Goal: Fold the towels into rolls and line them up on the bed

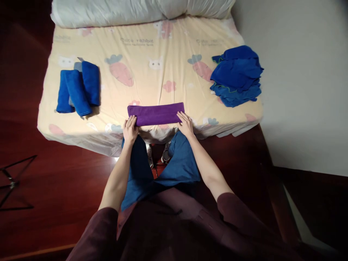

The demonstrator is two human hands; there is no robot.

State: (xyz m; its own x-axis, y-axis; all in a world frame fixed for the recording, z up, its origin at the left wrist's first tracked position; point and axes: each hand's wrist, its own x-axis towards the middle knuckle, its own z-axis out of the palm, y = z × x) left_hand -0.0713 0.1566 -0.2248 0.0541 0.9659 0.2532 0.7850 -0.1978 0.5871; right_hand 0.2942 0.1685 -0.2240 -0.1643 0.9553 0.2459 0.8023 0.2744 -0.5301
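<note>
A purple towel (159,114), folded into a long narrow strip, lies crosswise near the front edge of the bed. On its lower left corner rests my left hand (131,129), fingers laid flat on the cloth. My right hand (186,125) touches the lower right corner in the same way, with its fingers stretched out. Neither thumb can be clearly made out. The strip is flat on the sheet between both hands.
Rolled blue towels (77,88) lie at the left of the bed (152,78). A loose pile of blue towels (236,76) is at the right, near the pale wall (299,83). A rolled quilt (136,12) lies along the back. A black tripod (12,185) stands on the floor.
</note>
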